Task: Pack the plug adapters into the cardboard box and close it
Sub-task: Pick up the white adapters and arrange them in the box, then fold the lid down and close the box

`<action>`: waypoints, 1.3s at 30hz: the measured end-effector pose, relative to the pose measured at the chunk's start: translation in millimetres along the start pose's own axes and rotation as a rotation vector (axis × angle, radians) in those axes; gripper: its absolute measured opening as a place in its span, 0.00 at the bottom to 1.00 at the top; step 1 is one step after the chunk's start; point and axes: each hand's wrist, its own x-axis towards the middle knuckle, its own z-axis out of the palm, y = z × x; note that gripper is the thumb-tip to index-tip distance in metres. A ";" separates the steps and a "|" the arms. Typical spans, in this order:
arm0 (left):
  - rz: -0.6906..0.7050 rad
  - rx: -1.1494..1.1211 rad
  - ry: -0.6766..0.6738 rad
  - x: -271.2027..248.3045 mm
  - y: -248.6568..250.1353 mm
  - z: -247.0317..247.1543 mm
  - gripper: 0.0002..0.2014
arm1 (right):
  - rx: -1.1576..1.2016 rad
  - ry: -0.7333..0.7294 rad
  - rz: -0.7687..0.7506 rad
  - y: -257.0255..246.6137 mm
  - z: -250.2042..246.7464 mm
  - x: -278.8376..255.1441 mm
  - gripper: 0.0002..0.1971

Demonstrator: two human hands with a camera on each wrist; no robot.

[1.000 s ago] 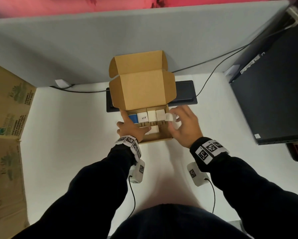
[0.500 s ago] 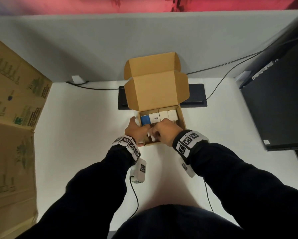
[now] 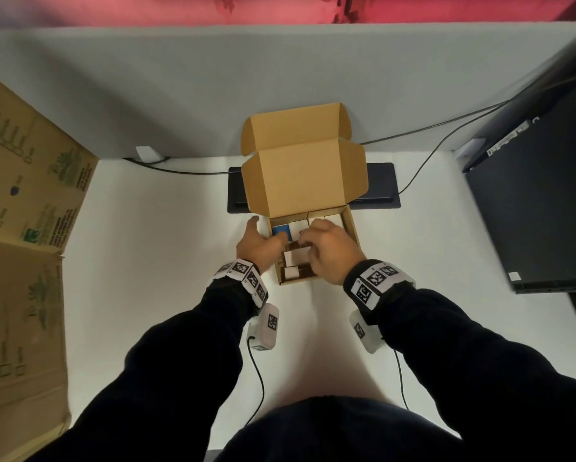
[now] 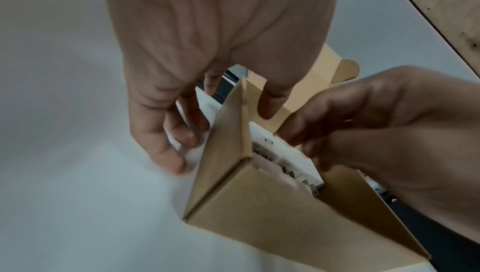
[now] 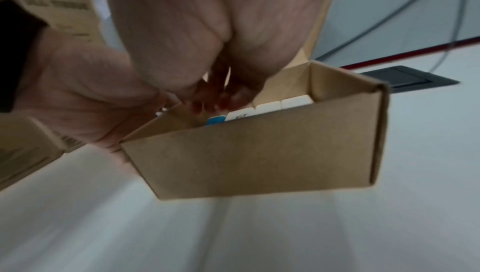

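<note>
The cardboard box [image 3: 354, 230] stands open on the white table, its lid [image 3: 301, 176] upright at the far side. A blue adapter [image 3: 281, 229] and white adapters [image 3: 298, 226] fill its far row, and more white adapters [image 3: 295, 257] lie in the near row. My left hand [image 3: 259, 244] straddles the box's left wall [image 4: 226, 137], fingers outside and thumb inside. My right hand [image 3: 326, 251] reaches into the box from above, its curled fingertips [image 4: 298, 135] on a white adapter [image 4: 280, 157] in the near row. In the right wrist view, its fingers [image 5: 213, 98] hide what they grip.
A black cable panel [image 3: 381, 185] is set in the desk behind the box. A black computer case [image 3: 540, 211] stands at the right, and a large printed carton [image 3: 19, 228] at the left. Cables [image 3: 430, 150] run along the grey partition.
My right hand has carried a white adapter from the box's right edge down into the near row. My left hand has stayed on the left wall.
</note>
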 end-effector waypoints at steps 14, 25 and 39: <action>0.341 -0.427 0.074 -18.1 48.9 -29.2 0.23 | 0.839 0.512 0.535 13.9 -88.1 9.4 0.34; 0.159 -0.439 -0.103 -52.6 8.8 -34.9 0.34 | 0.968 0.137 0.680 31.5 -80.6 -53.2 0.46; 0.030 0.420 0.001 -66.3 -40.5 -11.1 0.26 | 0.663 -0.016 0.779 62.8 -6.7 -86.3 0.20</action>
